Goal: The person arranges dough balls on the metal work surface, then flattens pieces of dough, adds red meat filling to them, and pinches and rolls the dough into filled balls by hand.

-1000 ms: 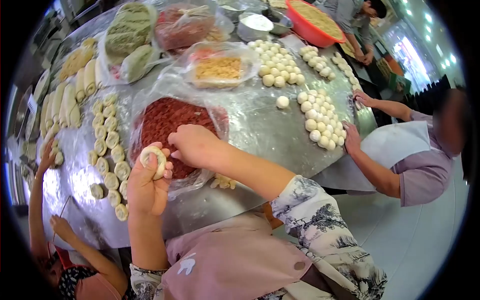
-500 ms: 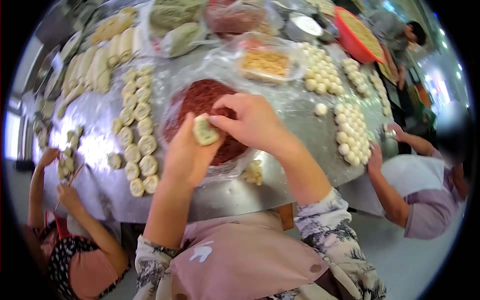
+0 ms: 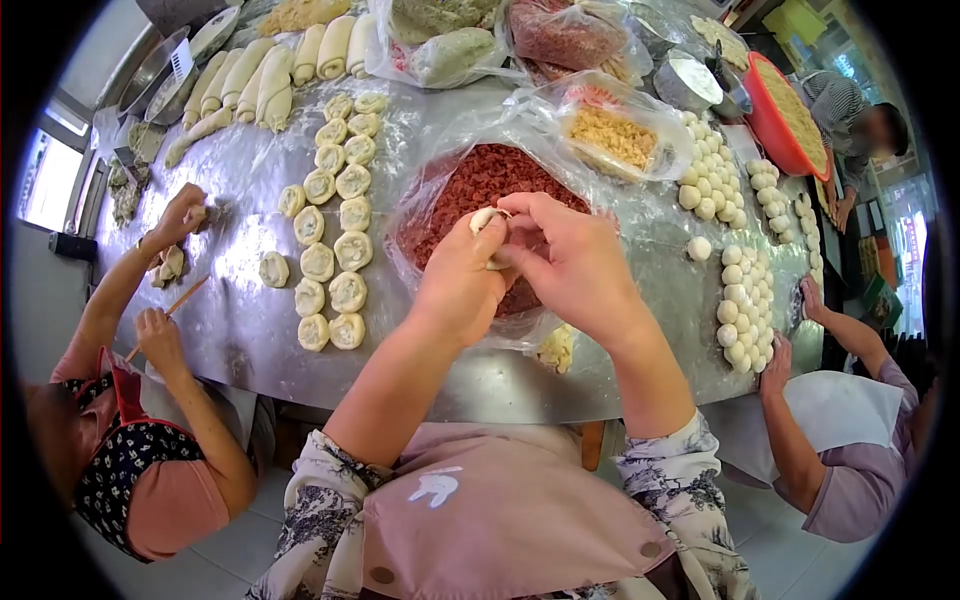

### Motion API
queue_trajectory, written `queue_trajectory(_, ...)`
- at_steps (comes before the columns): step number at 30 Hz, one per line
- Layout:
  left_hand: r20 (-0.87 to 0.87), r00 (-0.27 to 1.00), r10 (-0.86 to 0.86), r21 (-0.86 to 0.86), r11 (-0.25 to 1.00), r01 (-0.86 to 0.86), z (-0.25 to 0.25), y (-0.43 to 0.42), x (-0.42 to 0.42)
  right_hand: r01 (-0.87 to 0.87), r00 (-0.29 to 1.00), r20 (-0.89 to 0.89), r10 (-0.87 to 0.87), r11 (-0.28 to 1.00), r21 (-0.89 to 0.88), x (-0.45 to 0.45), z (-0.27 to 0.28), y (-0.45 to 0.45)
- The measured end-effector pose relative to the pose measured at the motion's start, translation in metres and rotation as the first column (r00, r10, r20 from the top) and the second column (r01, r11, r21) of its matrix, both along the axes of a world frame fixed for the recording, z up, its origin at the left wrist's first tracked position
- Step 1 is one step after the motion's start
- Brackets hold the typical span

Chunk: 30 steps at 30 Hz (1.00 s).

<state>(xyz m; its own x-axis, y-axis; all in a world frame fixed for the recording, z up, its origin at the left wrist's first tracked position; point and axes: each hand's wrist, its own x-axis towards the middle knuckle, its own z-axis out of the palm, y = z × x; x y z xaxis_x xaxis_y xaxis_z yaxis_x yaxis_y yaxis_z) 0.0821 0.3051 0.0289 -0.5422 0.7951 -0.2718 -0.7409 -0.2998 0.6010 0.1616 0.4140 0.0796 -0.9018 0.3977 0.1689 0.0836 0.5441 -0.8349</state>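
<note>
My left hand (image 3: 452,290) curls round a small pale piece of dough (image 3: 484,218), its thumb lying across it. With bent fingers my right hand (image 3: 580,262) pinches the same piece's edge, and both hands hide most of it. They are above a mound of dark red crumbly filling (image 3: 487,165) in a clear plastic bag (image 3: 408,222) opened out on the metal table (image 3: 470,385). Left of the bag lie rows of flat, coiled dough pieces (image 3: 317,262). A pale dough scrap (image 3: 556,350) sits by the bag's near edge.
White dough balls (image 3: 745,310) stand in groups at right, below a red basin (image 3: 785,115). A plastic tub of yellow crumbs (image 3: 610,138) and long dough rolls (image 3: 272,88) are at the back. A co-worker's hand (image 3: 160,338) holds a stick at left; another's hands (image 3: 775,365) work at right.
The view has swung, so the table's things appear farther right. The dough piece, showing its broad face before, is now cupped deeper between both hands, with my right fingers closed at its edge.
</note>
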Motion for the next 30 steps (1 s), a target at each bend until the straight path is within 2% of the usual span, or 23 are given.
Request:
queue_trajectory(5, 0.037, 0.999, 0.03, -0.035, 0.999, -0.029, 0.002, -0.005, -0.008, 0.056, 0.998, -0.009, -0.059, 0.979, -0.195, 0.001, -0.004, 0.009)
queue_trajectory(8, 0.144, 0.989, 0.041, 0.002, 0.999, -0.041, 0.001, -0.007, -0.012, 0.134, 0.99, 0.036, -0.134, 0.991, -0.008, -0.001, -0.006, 0.019)
queue_trajectory(9, 0.156, 0.988, 0.025, 0.03, 0.999, -0.03, -0.003, -0.008, -0.013, 0.098, 0.995, 0.012, -0.101, 0.98, 0.175, -0.003, -0.015, 0.024)
queue_trajectory(12, 0.163, 0.986, 0.034, 0.036, 0.999, -0.041, -0.002, -0.011, -0.015, 0.09, 0.993, -0.102, -0.054, 0.919, 0.384, -0.002, -0.022, 0.024)
queue_trajectory(15, 0.134, 0.99, 0.041, 0.027, 0.999, -0.045, -0.006, -0.01, -0.012, -0.064, 0.997, -0.013, 0.071, 0.959, 0.274, 0.007, -0.003, 0.015)
queue_trajectory(19, 0.116, 0.993, 0.024, -0.001, 1.0, -0.024, -0.002, -0.004, -0.003, 0.033, 0.994, -0.107, -0.002, 0.959, 0.282, 0.003, -0.02, 0.006)
queue_trajectory(22, 0.072, 0.997, 0.032, -0.045, 0.999, -0.029, 0.002, -0.001, 0.0, 0.056, 0.996, -0.074, -0.039, 0.969, 0.242, 0.002, -0.023, 0.002)
queue_trajectory(25, 0.01, 1.0, 0.011, -0.047, 0.999, -0.011, -0.004, -0.004, 0.0, 0.064, 0.996, -0.078, -0.042, 0.95, 0.306, 0.001, -0.02, -0.005)
queue_trajectory(28, 0.01, 1.0, 0.004, -0.025, 1.0, -0.003, -0.005, -0.007, -0.002, 0.06, 0.996, -0.079, -0.052, 0.993, 0.098, 0.004, -0.018, -0.002)
queue_trajectory(30, 0.037, 0.999, 0.034, -0.008, 0.999, -0.033, -0.003, -0.01, -0.004, 0.189, 0.981, -0.036, -0.191, 0.981, -0.043, 0.006, -0.018, 0.003)
